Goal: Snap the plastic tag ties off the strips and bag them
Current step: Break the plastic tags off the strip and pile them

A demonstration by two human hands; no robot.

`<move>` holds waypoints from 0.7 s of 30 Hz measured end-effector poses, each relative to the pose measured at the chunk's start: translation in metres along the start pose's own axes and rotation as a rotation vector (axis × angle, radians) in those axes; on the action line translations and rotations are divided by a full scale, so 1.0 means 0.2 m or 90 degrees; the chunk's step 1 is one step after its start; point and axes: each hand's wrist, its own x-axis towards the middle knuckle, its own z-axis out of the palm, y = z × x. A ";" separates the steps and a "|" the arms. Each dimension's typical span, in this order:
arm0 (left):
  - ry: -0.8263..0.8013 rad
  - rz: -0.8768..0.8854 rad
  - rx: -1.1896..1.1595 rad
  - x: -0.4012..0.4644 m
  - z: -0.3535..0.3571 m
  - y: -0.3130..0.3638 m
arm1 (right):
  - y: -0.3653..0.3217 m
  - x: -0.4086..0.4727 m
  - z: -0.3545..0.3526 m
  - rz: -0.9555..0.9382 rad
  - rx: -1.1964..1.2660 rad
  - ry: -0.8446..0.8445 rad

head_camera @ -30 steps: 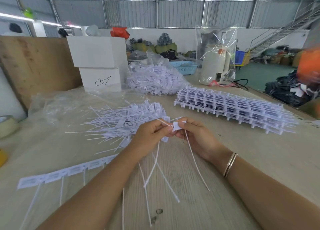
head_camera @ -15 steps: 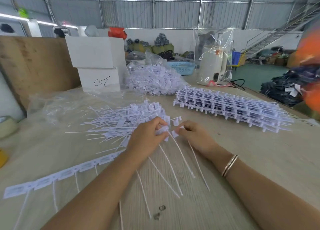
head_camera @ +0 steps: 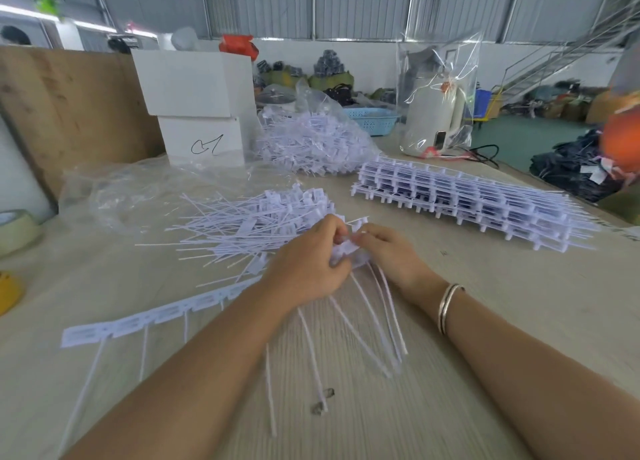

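Two hands meet over the counter point(head_camera: 519, 303), both working one strip of tag ties point(head_camera: 346, 248). Left hand point(head_camera: 308, 269) has its fingers point(head_camera: 334, 232) curled round the strip's tag heads; right hand point(head_camera: 391, 251) pinches the neighbouring tag just beside them, fingertips nearly touching. Holding so close to each other appears meant to concentrate the bending force at one joint, so a single tie breaks cleanly. Tails of the held ties hang below the fingers and fan toward the person. Just beyond the fingers lies a loose pile of separated ties point(head_camera: 249, 224), placed within easy drop. Left of and below the left hand, a part-used strip point(head_camera: 138, 321) lies flat. Well beyond the right-hand fingers sits the stack of unbroken strips point(head_camera: 467, 200). A filled clear bag point(head_camera: 311, 141) stands farther off; an empty-looking one point(head_camera: 138, 189) lies beyond the pile. Bagging judged not yet begun for this pile.
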 end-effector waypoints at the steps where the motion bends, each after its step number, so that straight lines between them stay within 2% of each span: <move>1: -0.042 -0.023 0.012 0.00 -0.02 -0.01 | 0.00 0.00 -0.02 0.013 0.059 0.011; 4: -0.107 -0.031 0.122 -0.01 -0.02 -0.03 | 0.02 0.00 -0.04 0.029 0.136 0.008; 8: 0.016 0.027 0.209 0.01 -0.02 0.01 | 0.02 -0.01 -0.04 0.022 0.133 -0.027; 12: 0.046 0.033 0.224 -0.01 -0.04 -0.03 | 0.02 0.00 -0.03 0.023 0.072 -0.109; 14: 0.027 0.019 0.177 -0.03 -0.03 -0.06 | 0.02 0.00 -0.02 0.019 0.046 -0.118; 17: 0.016 -0.001 0.037 -0.03 -0.02 -0.07 | 0.02 -0.01 -0.02 0.010 0.101 -0.077; 21: 0.014 -0.009 -0.103 -0.02 -0.01 -0.08 | 0.03 -0.02 -0.03 -0.013 0.134 -0.087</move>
